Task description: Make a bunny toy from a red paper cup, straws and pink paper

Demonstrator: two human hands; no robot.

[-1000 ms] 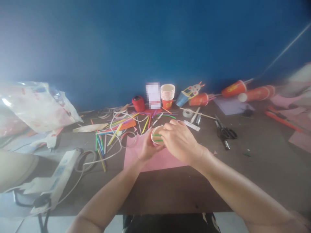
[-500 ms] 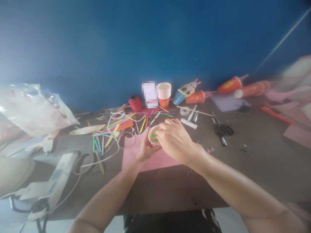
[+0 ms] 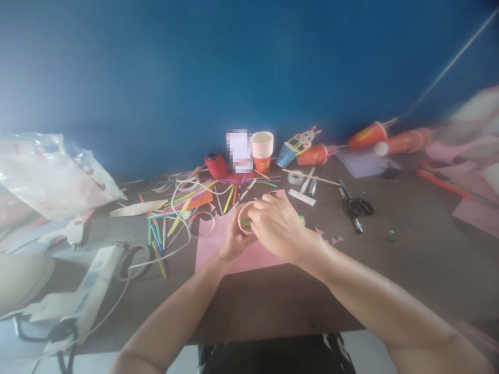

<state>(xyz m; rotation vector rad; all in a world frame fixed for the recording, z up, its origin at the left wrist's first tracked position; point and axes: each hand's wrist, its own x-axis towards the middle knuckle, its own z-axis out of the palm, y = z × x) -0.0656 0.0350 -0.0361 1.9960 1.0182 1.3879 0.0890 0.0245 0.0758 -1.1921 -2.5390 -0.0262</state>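
Observation:
In the middle of the head view, my left hand (image 3: 234, 240) is wrapped round a paper cup (image 3: 245, 224), whose mouth is tilted toward me. Green strips, perhaps pieces of straw, show inside the cup. My right hand (image 3: 278, 226) lies over the cup's right side, fingers curled at the rim; what its fingertips grip is hidden. A small green piece (image 3: 302, 220) shows just past the back of this hand. Beneath both hands lies a sheet of pink paper (image 3: 210, 249).
Colourful straws (image 3: 179, 210) and a white cable lie to the left, near a power strip (image 3: 95, 291) and a glue gun (image 3: 72, 228). Stacked paper cups (image 3: 262, 150) stand behind. Scissors (image 3: 355, 203), a tape roll (image 3: 295, 177) and pink paper scraps (image 3: 335, 240) are on the right.
The view has shifted slightly. My left hand keeps its hold on the cup, and the right hand's fingers stay at its rim with only small movement. A green piece now shows beside my right hand.

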